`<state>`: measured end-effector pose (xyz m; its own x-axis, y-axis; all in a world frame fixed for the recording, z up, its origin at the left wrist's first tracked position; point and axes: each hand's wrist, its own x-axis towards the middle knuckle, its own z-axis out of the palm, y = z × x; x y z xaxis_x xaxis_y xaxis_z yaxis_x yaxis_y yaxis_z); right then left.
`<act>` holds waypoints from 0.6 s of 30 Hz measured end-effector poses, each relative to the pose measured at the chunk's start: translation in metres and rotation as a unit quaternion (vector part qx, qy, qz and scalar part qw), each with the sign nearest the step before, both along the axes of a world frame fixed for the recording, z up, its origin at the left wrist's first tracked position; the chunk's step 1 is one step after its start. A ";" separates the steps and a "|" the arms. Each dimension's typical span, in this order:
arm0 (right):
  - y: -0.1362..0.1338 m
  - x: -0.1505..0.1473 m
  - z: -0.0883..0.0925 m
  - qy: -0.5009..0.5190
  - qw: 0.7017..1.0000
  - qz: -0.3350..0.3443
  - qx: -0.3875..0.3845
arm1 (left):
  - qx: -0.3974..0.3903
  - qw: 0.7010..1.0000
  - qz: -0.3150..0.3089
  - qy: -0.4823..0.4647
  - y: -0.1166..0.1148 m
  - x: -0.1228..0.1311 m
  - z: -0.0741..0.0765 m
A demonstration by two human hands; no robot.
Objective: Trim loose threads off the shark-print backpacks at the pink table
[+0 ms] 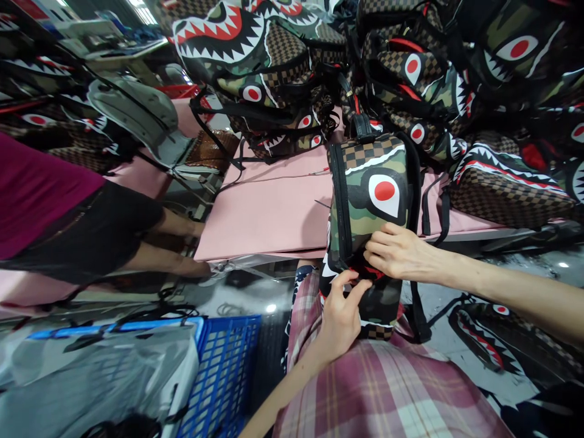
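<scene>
Backpack [384, 167]: upright on the wearer's plaid-covered lap [387, 389], upper part against the edge of the pink tabletop [269, 213]; eye print faces my camera.

Grip: the right hand [401, 252] is curled at the lower front, fingers appearing to pinch the rim of a dark, red-showing opening [375, 272]. The left hand [342, 310] is just below, thumb and forefinger slightly parted at the same opening; I cannot tell whether cloth is caught between them.

Progress, my judgement: the body looks assembled, with printed panels, long black zip [342, 207], top handle [362, 128] and straps in place. What remains seems confined to the opening under the fingers, which I read as unclosed.

Around the backpack: a thin red object [319, 172] lies just left of its top; a pile of similar bags [274, 67] is beyond to the left, another pile [415, 79] beyond to the right. A loose bag [493, 340] is low to its right. Well left: a co-worker in a magenta top [50, 188], head outside my view; nearer, a blue basket [228, 365], cut off at the bottom.

Unclear: right fingertips hidden in shadow and folds; backpack's rear unseen; the red object too small to identify.
</scene>
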<state>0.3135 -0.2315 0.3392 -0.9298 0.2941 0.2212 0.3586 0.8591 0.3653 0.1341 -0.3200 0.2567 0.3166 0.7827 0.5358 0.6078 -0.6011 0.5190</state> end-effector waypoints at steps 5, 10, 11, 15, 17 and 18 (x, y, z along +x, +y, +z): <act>0.003 -0.001 -0.001 0.022 0.999 -0.008 -0.048 | -0.006 1.000 -0.005 -0.008 -0.001 0.001 0.000; 0.005 0.015 0.014 0.287 0.931 -0.055 -0.218 | 0.005 0.998 0.060 0.002 0.017 -0.005 0.007; 0.006 0.021 0.016 0.364 0.894 -0.079 -0.250 | 0.007 0.996 0.092 -0.007 0.028 -0.014 0.007; 0.023 0.056 -0.008 0.596 0.696 -0.237 -0.324 | -0.042 0.979 0.191 -0.066 0.087 -0.080 -0.007; 0.045 0.071 -0.039 0.658 0.582 -0.316 -0.359 | -0.123 0.970 0.192 -0.084 0.116 -0.120 -0.025; 0.059 0.075 -0.057 0.682 0.523 -0.348 -0.375 | -0.164 0.961 0.202 -0.093 0.127 -0.138 -0.035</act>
<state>0.3888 -0.1725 0.2818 0.3324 0.9356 0.1187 0.1668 0.0656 -0.9838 -0.0035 -0.1926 0.2219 -0.1252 0.9584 0.2565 0.6360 -0.1209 0.7622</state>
